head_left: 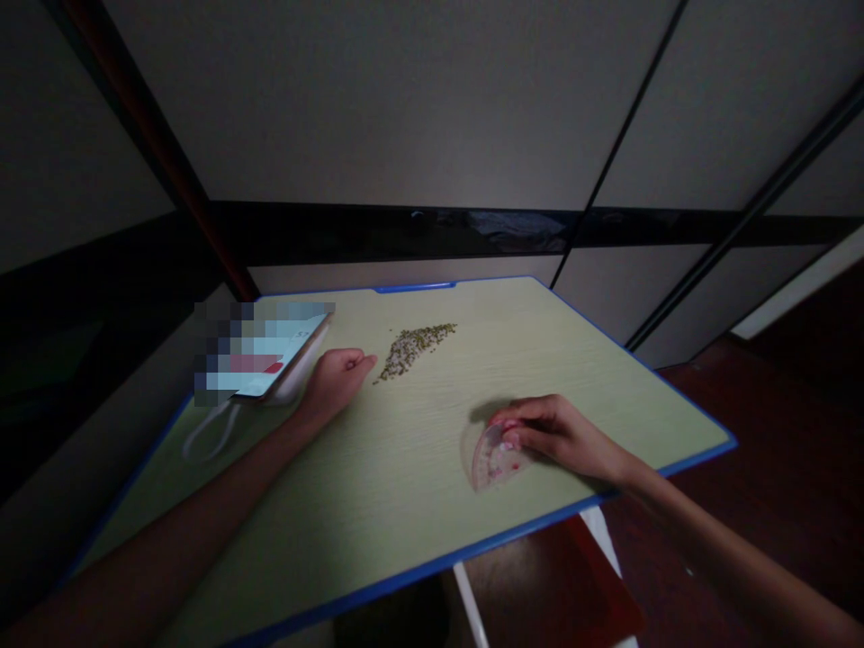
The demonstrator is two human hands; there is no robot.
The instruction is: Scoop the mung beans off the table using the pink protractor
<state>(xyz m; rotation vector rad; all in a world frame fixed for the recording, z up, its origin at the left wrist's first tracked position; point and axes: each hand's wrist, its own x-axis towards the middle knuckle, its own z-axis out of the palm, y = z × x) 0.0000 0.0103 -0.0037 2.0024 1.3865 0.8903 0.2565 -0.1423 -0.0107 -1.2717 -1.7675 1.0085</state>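
My left hand point(337, 378) rests on the light wooden table point(405, 486), fingers curled in and pinched together, just left of a small pile of greenish seeds point(413, 346). Whether a seed is between the fingertips is too small to tell. My right hand point(557, 432) lies near the table's front right edge, fingers pressed onto a clear, half-round plastic piece point(490, 459) that lies flat on the table.
A phone point(270, 355) on a white stand sits at the table's left, with a white cable point(209, 432) looping toward the edge. The table has a blue rim point(675, 463). Grey wall panels stand behind; dark floor lies to the right.
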